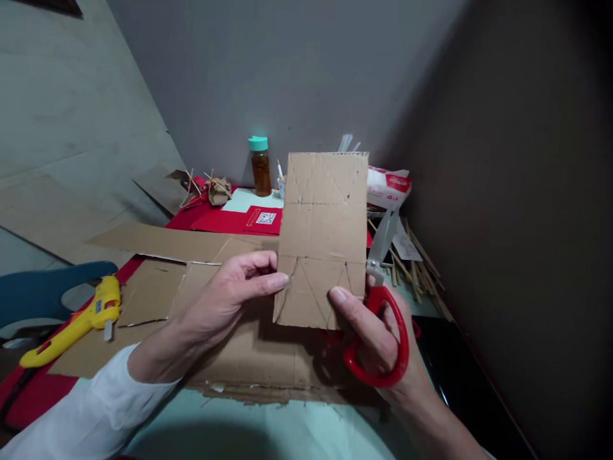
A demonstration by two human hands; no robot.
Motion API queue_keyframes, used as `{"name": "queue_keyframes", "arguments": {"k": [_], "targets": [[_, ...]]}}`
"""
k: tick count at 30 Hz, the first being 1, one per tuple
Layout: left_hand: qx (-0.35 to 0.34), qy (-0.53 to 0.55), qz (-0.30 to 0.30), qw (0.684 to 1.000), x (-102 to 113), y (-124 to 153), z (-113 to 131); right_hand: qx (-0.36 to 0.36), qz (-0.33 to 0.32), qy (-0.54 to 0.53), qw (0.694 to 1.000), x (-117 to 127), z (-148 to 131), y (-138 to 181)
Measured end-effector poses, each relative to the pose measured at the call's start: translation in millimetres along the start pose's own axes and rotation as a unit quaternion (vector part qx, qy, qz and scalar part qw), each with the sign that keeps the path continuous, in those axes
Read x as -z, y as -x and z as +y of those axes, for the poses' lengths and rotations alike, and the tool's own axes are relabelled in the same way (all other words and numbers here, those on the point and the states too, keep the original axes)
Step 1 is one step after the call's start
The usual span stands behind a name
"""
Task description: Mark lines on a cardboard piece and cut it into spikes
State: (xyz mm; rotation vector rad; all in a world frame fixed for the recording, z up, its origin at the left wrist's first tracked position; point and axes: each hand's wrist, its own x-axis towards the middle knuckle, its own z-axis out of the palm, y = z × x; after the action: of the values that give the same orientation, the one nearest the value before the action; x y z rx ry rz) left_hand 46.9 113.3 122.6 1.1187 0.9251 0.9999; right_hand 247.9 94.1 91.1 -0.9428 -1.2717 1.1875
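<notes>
An upright rectangular piece of cardboard (320,230) fills the middle of the view, marked with dark slanting pen lines and two cross creases. My left hand (239,287) pinches its lower left edge, the thumb on the front face. With the thumb pressed on the lower right of the face, my right hand (373,332) grips the same piece. Red-handled scissors (402,345) hang on that hand too, their blades pointing up past the cardboard's right edge. The fingers behind the piece are hidden.
Larger cardboard sheets (239,364) lie below my hands. A yellow glue gun (71,326) rests at left. Behind are a bottle with a teal lid (261,166), a red sheet with a QR code (230,220), a tissue pack (390,185) and several thin sticks (426,275). A grey wall (287,76) rises behind.
</notes>
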Motion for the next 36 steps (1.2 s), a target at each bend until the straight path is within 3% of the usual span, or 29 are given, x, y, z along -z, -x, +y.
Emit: {"name": "queue_keyframes", "arguments": {"k": [5, 11, 16, 20, 26, 31, 36], "targets": [[-0.006, 0.021, -0.036, 0.999, 2.1, 0.6, -4.5, -0.015, -0.006, -0.006, 1.000, -1.4, 0.7, 0.3], [0.001, 0.022, -0.030, 0.999, -1.3, 4.0, -7.1, -0.031, 0.010, 0.094, 0.995, -1.6, 2.5, 1.3], [-0.001, 0.059, -0.012, 0.998, -5.6, 6.6, -8.1, -0.029, 0.018, 0.065, 0.997, -4.9, 2.7, 3.2], [0.021, 0.002, -0.007, 1.000, -1.9, 8.3, -15.1, -0.006, 0.037, 0.041, 0.998, -5.9, 0.2, 1.7], [0.007, 0.032, -0.014, 0.999, 1.3, 9.1, -23.5, -0.021, -0.013, 0.081, 0.996, -4.8, 0.0, -0.5], [0.010, 0.051, 0.048, 0.997, 5.7, 8.7, -13.7, -0.029, 0.004, 0.182, 0.983, 1.0, -4.3, -5.0], [-0.071, 0.048, 0.104, 0.991, 19.6, 3.6, -3.2, -0.004, -0.029, 0.237, 0.971, 12.5, -15.3, -6.4]]}}
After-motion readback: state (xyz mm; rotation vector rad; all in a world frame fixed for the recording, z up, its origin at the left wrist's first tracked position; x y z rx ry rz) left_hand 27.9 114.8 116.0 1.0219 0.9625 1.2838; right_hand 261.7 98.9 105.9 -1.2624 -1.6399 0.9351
